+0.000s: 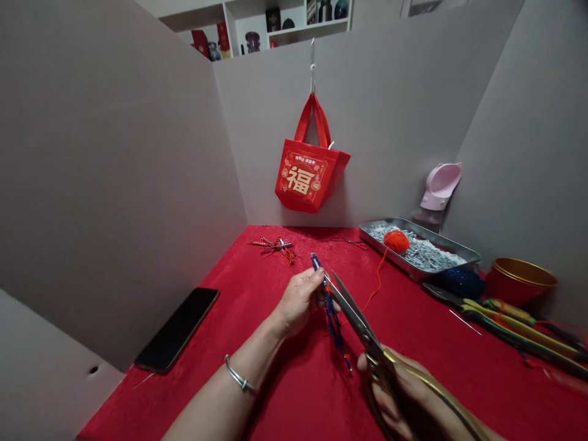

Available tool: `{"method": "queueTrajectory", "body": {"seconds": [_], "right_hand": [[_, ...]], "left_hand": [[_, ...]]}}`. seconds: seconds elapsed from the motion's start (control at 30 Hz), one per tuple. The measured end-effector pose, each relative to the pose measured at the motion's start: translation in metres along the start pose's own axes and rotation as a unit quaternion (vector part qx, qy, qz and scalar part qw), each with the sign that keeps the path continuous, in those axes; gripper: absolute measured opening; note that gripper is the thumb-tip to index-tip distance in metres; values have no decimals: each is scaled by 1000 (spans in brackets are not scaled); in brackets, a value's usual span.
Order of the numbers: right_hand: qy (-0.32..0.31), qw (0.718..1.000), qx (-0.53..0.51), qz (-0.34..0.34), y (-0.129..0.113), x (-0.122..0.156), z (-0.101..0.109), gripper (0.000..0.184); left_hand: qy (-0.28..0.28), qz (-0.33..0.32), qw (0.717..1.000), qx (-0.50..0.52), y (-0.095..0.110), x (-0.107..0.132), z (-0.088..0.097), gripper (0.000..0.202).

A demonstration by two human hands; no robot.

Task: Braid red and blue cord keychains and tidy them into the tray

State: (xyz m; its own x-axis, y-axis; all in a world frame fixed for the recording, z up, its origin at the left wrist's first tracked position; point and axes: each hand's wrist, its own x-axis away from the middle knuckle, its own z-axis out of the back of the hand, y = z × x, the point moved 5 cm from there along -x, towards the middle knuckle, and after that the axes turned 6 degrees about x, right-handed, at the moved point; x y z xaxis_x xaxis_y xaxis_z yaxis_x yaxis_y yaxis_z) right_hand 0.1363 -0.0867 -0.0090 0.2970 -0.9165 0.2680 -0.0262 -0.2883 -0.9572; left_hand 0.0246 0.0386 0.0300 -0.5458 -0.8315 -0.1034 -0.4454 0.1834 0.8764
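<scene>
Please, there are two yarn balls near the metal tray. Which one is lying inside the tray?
The red yarn ball lies in the metal tray, on the silver pieces. The dark blue yarn ball sits outside it, on the red cloth.

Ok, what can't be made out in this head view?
In the head view:
The cord inside the left hand: fingers hide it.
The scissors' handles: the right hand and bottom edge hide them.
The shelf: top edge and grey wall cut it off.
The red bag's small print: too small.

Gold 福 (301, 180), on red tote bag (309, 177); smaller print unreadable
</scene>
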Motion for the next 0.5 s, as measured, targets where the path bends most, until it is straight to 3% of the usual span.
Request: {"method": "queueTrajectory", "body": {"seconds": [0.13, 0.33, 0.5], "right_hand": [[14, 1000, 5, -7, -9, 9, 0, 53], [85, 994, 61, 22, -18, 24, -1, 53], [166, 963, 208, 33, -21, 15, 19, 51]], "left_hand": [[-6, 0, 1000, -8, -1, 0, 0, 32], [-18, 11, 1000, 2, -2, 1, -1, 35], [3, 16, 999, -35, -1, 0, 2, 38]]}}
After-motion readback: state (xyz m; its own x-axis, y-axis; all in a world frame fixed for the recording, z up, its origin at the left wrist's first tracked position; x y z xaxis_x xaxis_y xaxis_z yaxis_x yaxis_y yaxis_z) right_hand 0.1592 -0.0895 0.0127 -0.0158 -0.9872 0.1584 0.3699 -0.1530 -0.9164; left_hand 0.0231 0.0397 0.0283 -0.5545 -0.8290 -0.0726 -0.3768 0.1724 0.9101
